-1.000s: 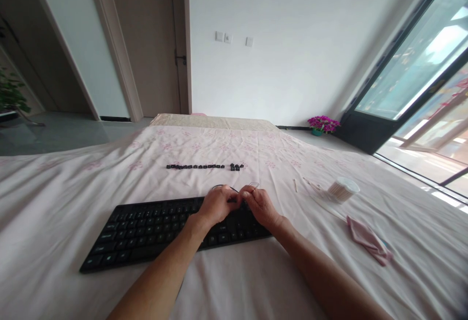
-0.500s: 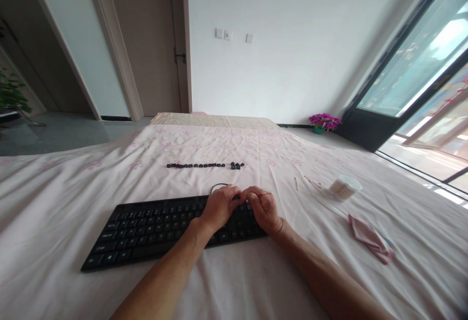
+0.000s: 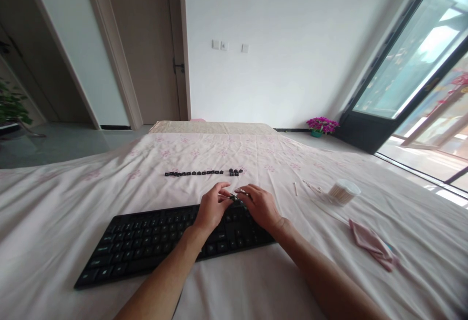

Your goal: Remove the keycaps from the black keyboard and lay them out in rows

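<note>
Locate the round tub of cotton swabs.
In the head view, the tub of cotton swabs stands on the sheet to the right of the right hand, beyond the pink cloth.

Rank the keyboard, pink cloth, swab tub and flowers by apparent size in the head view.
1. keyboard
2. pink cloth
3. swab tub and flowers look alike; the flowers stand much farther off, so no ranking.

No legible text anywhere. Keyboard [image 3: 153, 242]: pale legends on the black keys, too small and blurred to make out. Loose keycaps [image 3: 193, 173] in a row on the sheet: markings not readable. Round tub of cotton swabs [image 3: 342, 192]: any label too small to read. Wall switches [image 3: 219, 45]: too distant to tell
</note>
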`<state>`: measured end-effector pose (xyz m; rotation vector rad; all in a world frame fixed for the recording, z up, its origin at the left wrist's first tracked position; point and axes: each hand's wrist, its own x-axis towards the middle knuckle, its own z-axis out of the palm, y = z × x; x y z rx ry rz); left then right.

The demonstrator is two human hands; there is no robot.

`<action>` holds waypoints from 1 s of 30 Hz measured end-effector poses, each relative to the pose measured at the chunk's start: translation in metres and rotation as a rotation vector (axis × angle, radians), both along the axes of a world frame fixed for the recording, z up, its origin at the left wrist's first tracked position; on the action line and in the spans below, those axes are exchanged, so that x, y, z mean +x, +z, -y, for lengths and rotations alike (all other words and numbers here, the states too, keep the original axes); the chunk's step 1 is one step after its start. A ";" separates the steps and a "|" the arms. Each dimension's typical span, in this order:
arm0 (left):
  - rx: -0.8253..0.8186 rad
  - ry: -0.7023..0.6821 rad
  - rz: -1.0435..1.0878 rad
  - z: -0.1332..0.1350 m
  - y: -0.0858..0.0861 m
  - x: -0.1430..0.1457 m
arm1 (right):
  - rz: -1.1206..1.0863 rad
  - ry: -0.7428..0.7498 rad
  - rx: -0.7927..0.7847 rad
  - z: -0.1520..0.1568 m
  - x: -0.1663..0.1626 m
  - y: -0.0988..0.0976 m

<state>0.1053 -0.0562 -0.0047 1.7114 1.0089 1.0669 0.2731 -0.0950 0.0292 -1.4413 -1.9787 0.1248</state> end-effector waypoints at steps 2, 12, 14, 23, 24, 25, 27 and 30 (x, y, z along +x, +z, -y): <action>0.002 -0.022 0.024 0.000 0.000 0.000 | 0.052 -0.016 -0.049 -0.002 -0.002 -0.006; 0.069 0.001 -0.033 -0.001 -0.004 0.003 | -0.012 -0.222 -0.161 -0.039 0.029 -0.017; 0.083 0.008 -0.062 -0.001 -0.004 0.003 | 0.018 -0.319 -0.191 -0.056 0.040 -0.019; 0.113 0.018 -0.116 -0.002 -0.004 0.002 | 0.064 -0.414 -0.247 -0.110 0.057 -0.033; 0.112 0.015 -0.115 -0.002 -0.005 0.003 | 0.065 -0.415 -0.249 -0.113 0.057 -0.034; 0.111 0.010 -0.115 -0.002 -0.005 0.003 | 0.065 -0.415 -0.250 -0.116 0.058 -0.035; 0.112 0.002 -0.119 -0.002 -0.005 0.003 | 0.063 -0.408 -0.254 -0.120 0.058 -0.037; 0.116 0.001 -0.124 -0.002 -0.005 0.003 | 0.053 -0.395 -0.257 -0.123 0.058 -0.039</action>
